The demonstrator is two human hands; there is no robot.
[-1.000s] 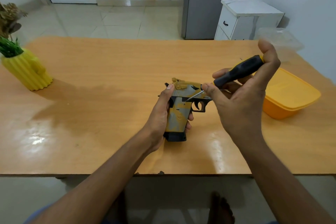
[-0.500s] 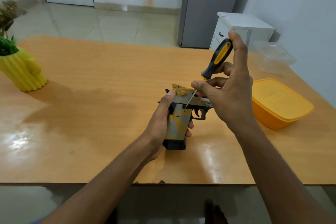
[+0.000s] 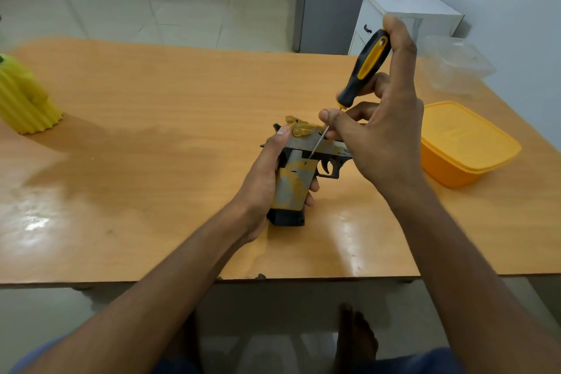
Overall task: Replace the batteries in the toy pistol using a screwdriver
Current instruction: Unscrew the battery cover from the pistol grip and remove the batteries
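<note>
A yellow-and-grey toy pistol [image 3: 296, 184] with a black base lies on its side on the wooden table [image 3: 151, 136], barrel pointing right. My left hand [image 3: 264, 173] grips its handle, thumb along the back of the slide. My right hand [image 3: 385, 121] holds a black-and-yellow screwdriver [image 3: 365, 70] steeply upright, fingers pinching near the shaft. The thin metal tip touches the pistol's side just above the grip. The barrel's far end is hidden behind my right hand.
An orange lidded plastic box [image 3: 464, 143] sits right of the pistol, a clear plastic container [image 3: 455, 67] behind it at the table's far right corner. A yellow ribbed pot [image 3: 27, 103] stands at the left edge. A white cabinet [image 3: 403, 15] stands beyond the table.
My right hand has swung the screwdriver from lying almost flat to steeply upright, its tip staying on the pistol's side. My left hand keeps its hold on the handle.
</note>
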